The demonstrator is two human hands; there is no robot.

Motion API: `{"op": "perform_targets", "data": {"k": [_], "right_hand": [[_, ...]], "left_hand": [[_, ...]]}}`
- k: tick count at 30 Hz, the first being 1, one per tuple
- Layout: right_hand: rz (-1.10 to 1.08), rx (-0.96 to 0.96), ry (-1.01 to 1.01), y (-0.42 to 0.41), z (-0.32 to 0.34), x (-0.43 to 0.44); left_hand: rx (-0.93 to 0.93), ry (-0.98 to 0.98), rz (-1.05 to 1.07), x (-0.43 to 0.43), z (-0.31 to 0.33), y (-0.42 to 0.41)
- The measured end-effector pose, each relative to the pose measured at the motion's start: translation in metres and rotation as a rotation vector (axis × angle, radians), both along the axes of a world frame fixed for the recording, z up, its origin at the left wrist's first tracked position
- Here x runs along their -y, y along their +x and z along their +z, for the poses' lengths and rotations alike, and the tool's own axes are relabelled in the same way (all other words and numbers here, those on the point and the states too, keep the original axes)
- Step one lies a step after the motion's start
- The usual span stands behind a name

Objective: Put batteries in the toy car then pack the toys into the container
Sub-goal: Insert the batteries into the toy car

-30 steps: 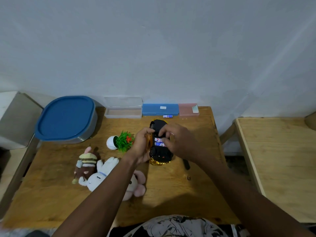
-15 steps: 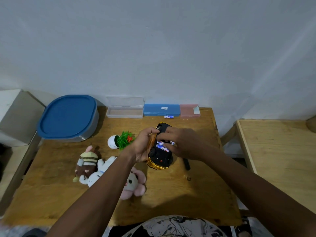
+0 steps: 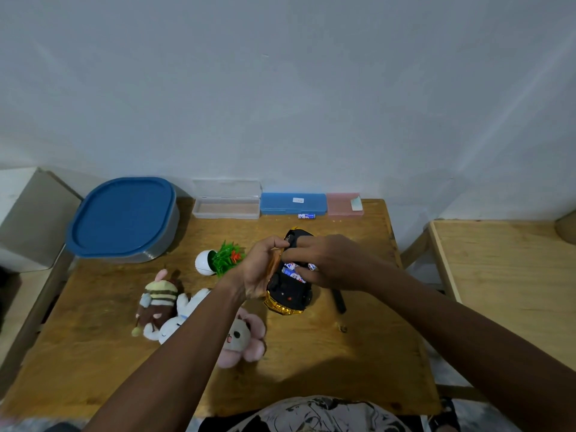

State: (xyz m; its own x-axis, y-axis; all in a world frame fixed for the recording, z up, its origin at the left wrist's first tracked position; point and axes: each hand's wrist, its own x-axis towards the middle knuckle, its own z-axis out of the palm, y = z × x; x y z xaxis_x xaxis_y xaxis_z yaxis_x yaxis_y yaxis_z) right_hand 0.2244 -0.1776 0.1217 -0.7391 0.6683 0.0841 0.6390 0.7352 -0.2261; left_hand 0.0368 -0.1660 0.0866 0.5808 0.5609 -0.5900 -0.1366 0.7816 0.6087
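- Toy car (image 3: 288, 291): centre of frame, belly-up and tilted, black underside showing, gold body edge at the lower end; its lower end seems to rest on the wooden table (image 3: 343, 369).
- L hand (image 3: 260, 271): fingers curled round the car's left side, gripping it; thumb up near the car's top end.
- R hand (image 3: 330, 263): comes in from the right, fingers bent down over the battery bay and pinching a battery (image 3: 311, 266), whose blue-white end pokes out betw. the fingers.
- Seated batteries (image 3: 291, 271): blue-white, lying in the bay just left of the R fingertips; exact count unclear.
- Spare battery (image 3: 306, 216): upper centre, just in front of the blue case (image 3: 293, 203).
- Container (image 3: 124, 216): upper left, blue lid on, well apart from the car.
- Clear case (image 3: 226, 204) and pink case (image 3: 344, 204) flank the blue one along the wall.
- Plant toy (image 3: 218, 261): white pot on its side, green leaves, just left of L hand.
- Striped plush (image 3: 159, 299), white bunny (image 3: 184, 313), pink plush (image 3: 241, 338): lower left of car, partly under L forearm.
- Black strip (image 3: 339, 302): flat on table, right of car; can't tell what it is.
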Motion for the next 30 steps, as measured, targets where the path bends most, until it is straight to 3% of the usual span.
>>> {"op": "perform_targets", "data": {"k": [6,9,13,30], "right_hand": [[0.008,0.074,-0.047,0.005,-0.007,0.000],[-0.074,-0.025,-0.134,0.004,-0.007,0.009],[-0.102,-0.092,-0.097,-0.003,-0.005,0.008],[-0.041,-0.035,-0.072,-0.002,0.000,-0.003]], "left_hand": [[0.009,-0.014,0.020,0.000,0.000,-0.005],[-0.013,-0.012,-0.004,-0.005,0.002,-0.014],[0.004,0.004,-0.018,-0.010,0.007,-0.016],[-0.041,0.032,-0.014,-0.006,0.006,-0.003]]}}
